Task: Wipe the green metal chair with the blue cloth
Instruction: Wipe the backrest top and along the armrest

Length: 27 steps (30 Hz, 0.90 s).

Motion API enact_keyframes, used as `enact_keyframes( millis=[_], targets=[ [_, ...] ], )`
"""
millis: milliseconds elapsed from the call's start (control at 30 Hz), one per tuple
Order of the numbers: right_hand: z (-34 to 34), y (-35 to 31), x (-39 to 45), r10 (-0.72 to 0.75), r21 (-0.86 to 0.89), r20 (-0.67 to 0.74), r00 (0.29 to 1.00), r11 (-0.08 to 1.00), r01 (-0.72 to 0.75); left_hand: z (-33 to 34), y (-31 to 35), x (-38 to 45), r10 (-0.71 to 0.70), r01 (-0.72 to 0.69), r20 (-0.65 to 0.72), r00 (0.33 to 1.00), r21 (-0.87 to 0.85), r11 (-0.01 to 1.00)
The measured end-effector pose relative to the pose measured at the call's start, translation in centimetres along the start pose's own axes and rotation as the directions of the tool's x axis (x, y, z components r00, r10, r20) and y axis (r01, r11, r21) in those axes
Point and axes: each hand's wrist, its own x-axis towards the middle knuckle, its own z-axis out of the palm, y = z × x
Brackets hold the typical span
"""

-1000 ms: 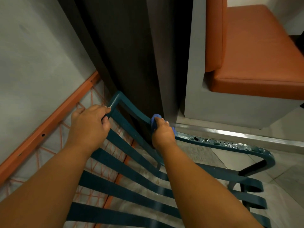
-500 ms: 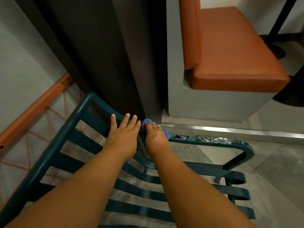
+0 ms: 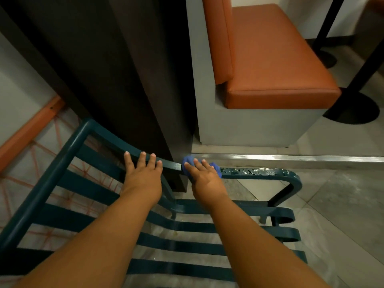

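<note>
Right hand presses bunched blue cloth onto slatted green metal chair armrest, droplets beaded ahead; left hand flat, fingers spread.

Two bare forearms come in from the bottom edge of the view, with no sleeve, cuff, watch, band or glove anywhere along them up to the wrists. The left hand is bare, its four fingers plain and ringless, with short, pale, unpainted nails showing at the tips. The right hand is likewise bare, its visible fingers carrying the same short, pale nails and no jewellery.
</note>
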Motion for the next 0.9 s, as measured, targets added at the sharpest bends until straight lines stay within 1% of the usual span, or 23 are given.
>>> enact_keyframes(
  millis=[33,67,133,200,233,267,333,400,433,467,567,600,633,667,700,767,800,833,900],
  targets=[
    [-0.1,0.9,-0.3,-0.016,-0.006,0.014,1.0,1.0,0.016,0.0,0.0,0.1,0.0,0.0,-0.002,1.0,0.003,1.0],
    [-0.4,1.7,-0.4,-0.001,-0.006,0.018,1.0,1.0,0.001,0.1,-0.1,0.1,0.001,-0.001,-0.005,1.0,0.003,1.0],
    [-0.8,2.1,-0.2,0.104,-0.006,-0.021,0.994,0.995,-0.104,0.2,-0.1,0.2,0.007,-0.007,-0.004,1.0,0.001,1.0],
    [-0.9,1.0,0.3,0.219,0.0,-0.055,0.974,0.976,-0.219,0.4,0.1,0.2,0.005,-0.005,-0.001,1.0,-0.01,1.0],
    [-0.9,0.2,0.6,0.239,0.018,-0.055,0.969,0.971,-0.238,0.5,0.2,0.2,0.001,-0.001,-0.001,1.0,-0.017,1.0],
    [-0.7,-0.5,0.6,0.225,0.036,-0.052,0.973,0.974,-0.223,0.5,0.3,0.3,-0.003,0.003,-0.001,1.0,-0.023,1.0],
    [-0.2,-1.0,0.3,0.121,0.052,-0.026,0.992,0.991,-0.12,0.6,0.6,0.3,-0.009,0.009,-0.003,1.0,-0.037,0.999],
    [0.0,0.1,-0.4,0.021,0.042,-0.004,1.0,0.999,-0.021,0.8,0.6,0.3,-0.009,0.008,-0.015,1.0,-0.051,0.999],
    [-0.1,1.1,-0.7,0.009,0.037,-0.003,1.0,0.999,-0.009,0.8,0.6,0.3,-0.007,0.006,-0.019,1.0,-0.058,0.998],
    [-0.3,1.8,-0.9,0.031,0.035,-0.008,1.0,0.999,-0.03,0.9,0.5,0.4,-0.005,0.004,-0.02,1.0,-0.063,0.998],
    [-0.8,2.0,-0.5,0.23,0.029,-0.045,0.972,0.973,-0.228,1.2,0.4,0.4,0.007,-0.008,-0.017,1.0,-0.068,0.998],
    [-0.8,1.4,0.0,0.273,0.037,-0.062,0.96,0.962,-0.271,1.2,0.4,0.4,0.01,-0.011,-0.018,1.0,-0.07,0.998],
    [-0.6,0.6,0.4,0.283,0.049,-0.071,0.957,0.959,-0.28,1.3,0.5,0.5,0.009,-0.01,-0.021,1.0,-0.07,0.998],
    [-0.3,0.0,0.7,0.253,0.057,-0.073,0.965,0.967,-0.249,1.3,0.6,0.5,0.004,-0.005,-0.023,1.0,-0.067,0.998],
    [0.0,-0.2,0.7,0.193,0.058,-0.076,0.978,0.98,-0.189,1.4,0.6,0.5,-0.001,0.0,-0.022,1.0,-0.066,0.998],
    [0.1,0.7,0.1,0.059,0.04,-0.074,0.995,0.998,-0.057,1.4,0.6,0.4,-0.004,0.002,-0.02,1.0,-0.072,0.997],
    [-0.2,1.6,-0.4,0.02,0.024,-0.074,0.997,1.0,-0.018,1.5,0.5,0.4,-0.003,0.002,-0.023,1.0,-0.078,0.997],
    [-0.5,2.8,-0.9,0.007,0.006,-0.07,0.998,1.0,-0.007,1.5,0.4,0.4,-0.001,-0.001,-0.024,1.0,-0.08,0.997],
    [-1.1,4.8,-1.8,0.059,-0.026,-0.086,0.995,0.998,-0.062,1.5,0.3,0.5,0.007,-0.009,-0.017,1.0,-0.081,0.997]
  ],
)
